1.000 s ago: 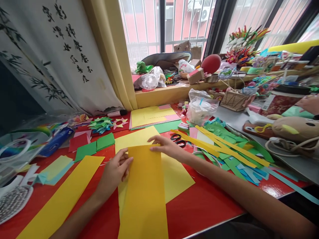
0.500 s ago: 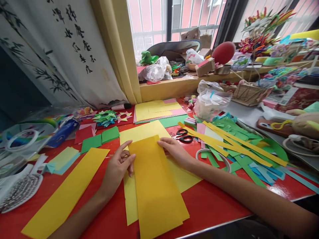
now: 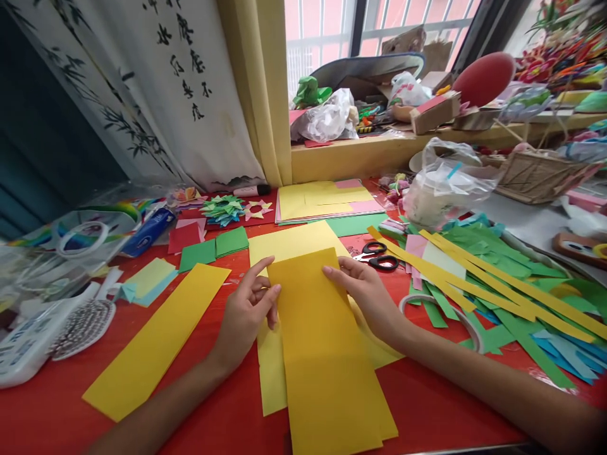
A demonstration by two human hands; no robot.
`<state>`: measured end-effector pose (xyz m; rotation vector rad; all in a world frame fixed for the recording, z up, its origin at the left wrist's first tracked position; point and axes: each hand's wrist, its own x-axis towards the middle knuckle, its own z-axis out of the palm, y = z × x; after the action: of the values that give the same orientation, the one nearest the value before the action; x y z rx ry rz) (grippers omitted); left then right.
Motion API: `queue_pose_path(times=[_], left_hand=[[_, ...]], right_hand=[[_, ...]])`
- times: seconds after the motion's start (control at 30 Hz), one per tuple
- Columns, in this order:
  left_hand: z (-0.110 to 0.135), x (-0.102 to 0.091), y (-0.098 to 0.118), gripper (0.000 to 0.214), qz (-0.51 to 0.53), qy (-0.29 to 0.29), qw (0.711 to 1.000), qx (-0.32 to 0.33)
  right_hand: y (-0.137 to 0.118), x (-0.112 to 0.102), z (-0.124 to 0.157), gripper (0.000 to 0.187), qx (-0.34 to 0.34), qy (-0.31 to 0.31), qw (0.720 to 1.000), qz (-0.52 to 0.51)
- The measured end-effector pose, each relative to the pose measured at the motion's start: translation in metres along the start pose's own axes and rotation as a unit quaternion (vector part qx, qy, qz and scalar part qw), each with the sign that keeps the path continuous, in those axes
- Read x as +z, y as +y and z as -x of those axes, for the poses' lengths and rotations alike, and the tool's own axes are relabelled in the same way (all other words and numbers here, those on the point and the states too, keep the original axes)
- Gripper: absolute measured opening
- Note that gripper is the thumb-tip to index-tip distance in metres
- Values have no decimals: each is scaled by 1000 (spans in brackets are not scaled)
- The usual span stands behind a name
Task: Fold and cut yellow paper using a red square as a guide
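Observation:
A long orange-yellow paper strip point(image 3: 322, 354) lies on the red table point(image 3: 427, 404), on top of a paler yellow sheet point(image 3: 294, 243). My left hand point(image 3: 246, 313) pinches the strip's left edge near its far end, with the forefinger stretched out. My right hand point(image 3: 367, 294) rests on the strip's far right corner, its fingers curled and pressing the paper down. A second orange-yellow strip point(image 3: 159, 341) lies to the left of my left arm.
Black-handled scissors point(image 3: 379, 258) and a tape roll point(image 3: 443, 309) lie right of my hand, beside a heap of green, yellow and blue paper strips point(image 3: 497, 278). Green squares point(image 3: 213, 248), folded stars point(image 3: 225, 208), a paper stack point(image 3: 322, 202) and a hairbrush point(image 3: 80, 328) lie about.
The view has swung left and closer. The orange-yellow strip has turned and slid slightly towards me, and both hands have stayed on its far end.

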<state>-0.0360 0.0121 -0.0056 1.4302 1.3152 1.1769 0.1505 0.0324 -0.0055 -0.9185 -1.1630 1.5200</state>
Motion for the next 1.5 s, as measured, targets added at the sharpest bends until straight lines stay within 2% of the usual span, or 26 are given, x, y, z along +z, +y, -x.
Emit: queue_pose_path(times=[0.13,0.33,0.47,0.67,1.0,1.1,1.27,1.37,1.43,1.5], left_hand=[[3,-1,3,49,28,21,999,4],[5,-3,6,48,41,21,999,-25],[5,-4,3,40,36,30,998,-29],[6,-5,0,23,63,13,998,-19],[6,-4,1,8,69,-1,998,0],[6,-5,0,9,68,8,998,-2],[0,-8,-1,15,77,63,995,-8],[-4,-8,2,28,86,81,993,-13],[-4,-6,3,38,71,43,995,-46],[-2,-4,3,32,47,-46,993,-97]], right_hand=[[-3,5,5,22,25,-29,999,-16],[-4,5,7,26,16,14,999,44],[-3,4,7,27,14,31,997,65],[-2,5,8,27,0,54,994,91],[-1,6,8,27,-1,53,996,68],[-2,6,7,25,5,32,998,47],[-1,5,5,26,74,-66,995,13],[0,2,3,26,101,-80,992,17],[-1,-1,1,27,94,-61,994,12],[-3,-5,-2,27,70,-24,997,6]])
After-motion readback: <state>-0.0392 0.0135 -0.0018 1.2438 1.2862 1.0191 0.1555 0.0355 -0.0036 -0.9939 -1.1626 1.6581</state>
